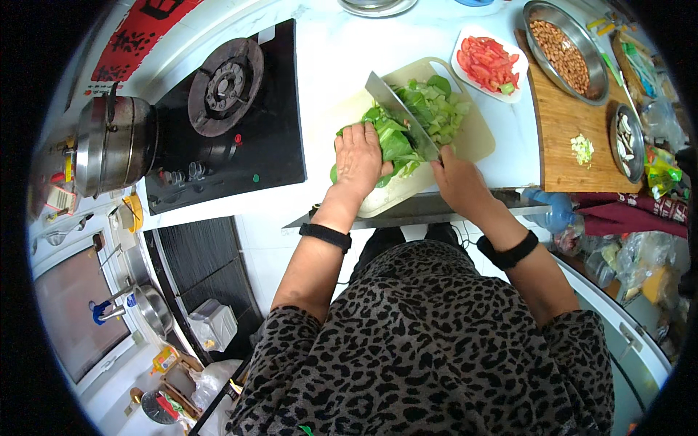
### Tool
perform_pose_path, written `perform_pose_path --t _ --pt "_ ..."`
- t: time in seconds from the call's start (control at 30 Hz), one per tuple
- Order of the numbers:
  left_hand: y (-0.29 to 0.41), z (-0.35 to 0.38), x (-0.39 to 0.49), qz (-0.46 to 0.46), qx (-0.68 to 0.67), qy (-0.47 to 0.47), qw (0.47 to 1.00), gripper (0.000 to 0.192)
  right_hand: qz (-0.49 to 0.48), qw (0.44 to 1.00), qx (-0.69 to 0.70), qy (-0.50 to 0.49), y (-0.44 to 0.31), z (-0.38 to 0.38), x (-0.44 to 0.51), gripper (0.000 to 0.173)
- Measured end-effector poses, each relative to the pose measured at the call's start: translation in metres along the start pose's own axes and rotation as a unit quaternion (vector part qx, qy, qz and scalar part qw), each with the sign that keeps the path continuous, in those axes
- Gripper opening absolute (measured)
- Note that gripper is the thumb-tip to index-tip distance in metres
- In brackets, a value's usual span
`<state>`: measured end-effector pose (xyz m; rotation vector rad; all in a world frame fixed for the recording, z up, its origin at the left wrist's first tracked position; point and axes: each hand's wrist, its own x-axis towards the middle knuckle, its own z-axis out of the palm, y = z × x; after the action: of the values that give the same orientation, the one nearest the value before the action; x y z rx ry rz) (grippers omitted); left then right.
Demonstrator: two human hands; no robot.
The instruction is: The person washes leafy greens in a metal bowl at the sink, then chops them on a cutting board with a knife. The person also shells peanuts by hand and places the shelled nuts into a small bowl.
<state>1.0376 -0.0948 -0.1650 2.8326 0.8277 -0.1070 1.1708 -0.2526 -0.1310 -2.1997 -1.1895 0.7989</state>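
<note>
My left hand (pixel 360 158) presses down on a bunch of leafy greens (pixel 395 143) with its fingers together. My right hand (pixel 461 180) grips the handle of a cleaver (pixel 401 114), whose handle is hidden by the fingers. The broad blade stands on edge between the bunch and a pile of cut greens (pixel 436 109). Both heaps lie on a pale plastic cutting board (pixel 482 143) near the counter's front edge. Beyond the board's right corner, a white plate (pixel 519 61) holds sliced tomatoes (pixel 487 62).
At left are a black gas hob (pixel 278 109) and a metal pot (pixel 117 144). A wooden board (pixel 556 158) on the right bears chopped garlic or scallion (pixel 582 150), a steel bowl (pixel 600 90) of peanuts and a smaller bowl (pixel 632 170) with white pieces.
</note>
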Motion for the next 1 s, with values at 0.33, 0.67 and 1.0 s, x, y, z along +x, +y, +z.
perform_pose_path --t 0.33,0.67,1.0 --pt "0.001 0.005 0.001 -0.055 -0.044 0.025 0.997 0.081 0.010 0.999 -0.002 -0.050 -0.034 -0.016 -0.034 0.019" --pt "-0.003 0.023 -0.005 -0.019 -0.028 0.022 0.999 0.079 0.016 0.997 0.010 -0.080 -0.023 0.015 0.003 0.018" --pt "-0.004 0.008 -0.011 -0.037 -0.059 0.043 0.997 0.099 -0.051 0.997 0.053 0.020 -0.004 0.032 0.006 0.020"
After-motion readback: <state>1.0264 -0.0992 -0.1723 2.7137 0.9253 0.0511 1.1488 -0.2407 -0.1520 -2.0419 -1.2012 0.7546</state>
